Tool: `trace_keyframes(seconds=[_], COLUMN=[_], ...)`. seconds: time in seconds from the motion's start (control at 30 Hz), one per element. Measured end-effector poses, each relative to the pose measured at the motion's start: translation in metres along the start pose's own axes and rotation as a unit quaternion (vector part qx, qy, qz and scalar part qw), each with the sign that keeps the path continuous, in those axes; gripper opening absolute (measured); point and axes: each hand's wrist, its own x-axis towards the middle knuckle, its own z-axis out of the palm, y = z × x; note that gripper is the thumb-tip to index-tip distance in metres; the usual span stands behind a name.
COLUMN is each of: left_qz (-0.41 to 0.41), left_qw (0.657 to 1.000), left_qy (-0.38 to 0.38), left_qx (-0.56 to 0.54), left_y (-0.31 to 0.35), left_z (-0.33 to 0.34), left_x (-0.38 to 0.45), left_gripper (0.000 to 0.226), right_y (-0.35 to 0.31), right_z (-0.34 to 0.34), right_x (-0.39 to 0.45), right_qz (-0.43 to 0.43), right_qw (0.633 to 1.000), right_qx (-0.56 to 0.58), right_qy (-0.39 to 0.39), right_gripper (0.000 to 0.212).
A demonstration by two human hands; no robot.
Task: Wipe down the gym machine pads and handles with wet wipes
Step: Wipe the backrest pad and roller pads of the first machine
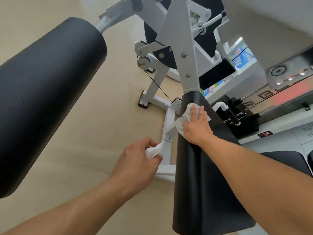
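Wet wipe (186, 116) lies spread on the upper part of the black roller pad (203, 175), pressed there by the flat, straight-fingered right hand (197, 128). Left of the pad, the left hand (138, 160) pinches a crumpled second wipe (153, 150) in curled fingers.
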Motion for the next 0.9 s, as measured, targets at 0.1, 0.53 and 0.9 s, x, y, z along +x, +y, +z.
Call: trace_keyframes(seconds=[0.1, 0.53, 0.9], left_qz=[-0.012, -0.045, -0.064], left_qw=[1.0, 0.995, 0.997], left_qy=[0.025, 0.09, 0.038], left_qx=[-0.003, -0.028, -0.013], left_y=[-0.013, -0.056, -0.059], left_z=[-0.01, -0.031, -0.073], left_x=[0.006, -0.005, -0.062], left_gripper=[0.005, 0.003, 0.007], right_y=[0.0, -0.014, -0.006], right_z=[-0.008, -0.031, 0.001], right_x=[0.039, 0.088, -0.066], right_qz=[-0.01, -0.1, -0.208], right_qw=[1.0, 0.959, 0.931], right_qx=[-0.029, -0.265, -0.296], right_qy=[-0.002, -0.016, -0.052], right_gripper=[0.071, 0.064, 0.053])
